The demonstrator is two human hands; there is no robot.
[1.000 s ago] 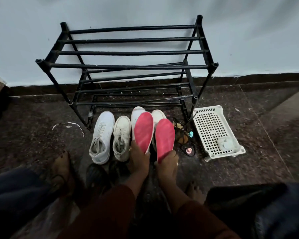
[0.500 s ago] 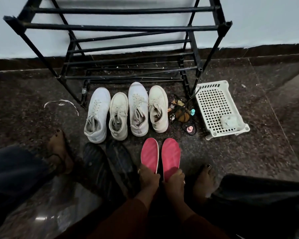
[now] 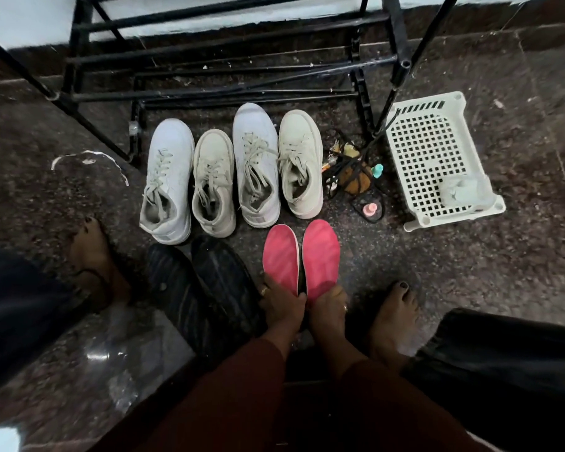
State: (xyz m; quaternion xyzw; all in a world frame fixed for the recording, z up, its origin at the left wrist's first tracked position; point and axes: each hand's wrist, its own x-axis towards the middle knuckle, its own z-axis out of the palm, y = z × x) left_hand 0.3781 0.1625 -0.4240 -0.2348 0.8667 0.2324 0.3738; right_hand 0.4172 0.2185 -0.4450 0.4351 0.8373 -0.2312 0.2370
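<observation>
Pulled back from the white sneakers (image 3: 256, 164), both pink-soled shoes (image 3: 281, 256) tilt sole-up just beyond my knuckles; my left hand (image 3: 282, 303) and right hand (image 3: 328, 309) each clasp a heel; light, stiff-soled, best held there.

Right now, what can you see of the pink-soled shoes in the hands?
The pink-soled shoes are a pair held side by side, flat pink soles with pale edges facing the camera, toes toward the row of white sneakers. The left hand grips one heel, the right hand the other. Uppers are hidden; contact with the floor is unclear.
</observation>
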